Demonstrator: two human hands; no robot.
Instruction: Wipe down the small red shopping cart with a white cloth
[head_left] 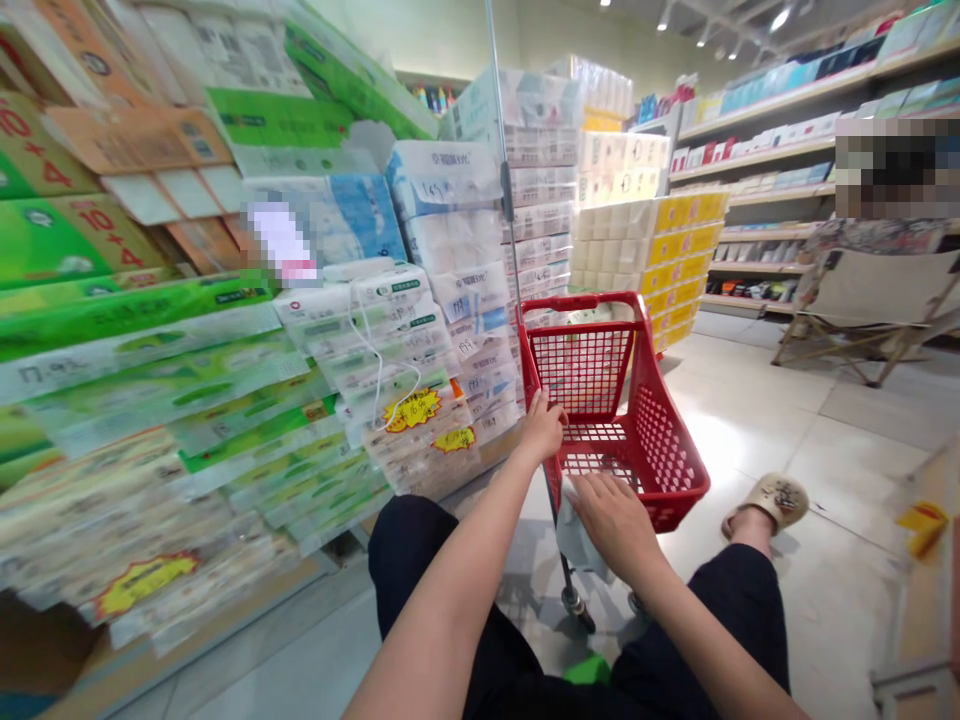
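A small red shopping cart (664, 440) with perforated plastic walls stands between my knees. My left hand (544, 428) is closed around its left rim. Over the near rim lies my right hand (613, 515), fingers together on a white cloth (576, 525) that hangs down below them. It could be a wipe; its exact kind is hard to tell. A thin metal pole (504, 180) rises from the cart's left side. Below the basket a caster wheel (577, 608) touches the floor.
Stacks of packaged tissue (457, 270) with yellow price tags line the left. Yellow-sided packs (679, 270) stand behind the cart. At right are stocked shelves (757, 165), a folding chair (870, 290) with a person partly visible there, and a wooden ledge (934, 570).
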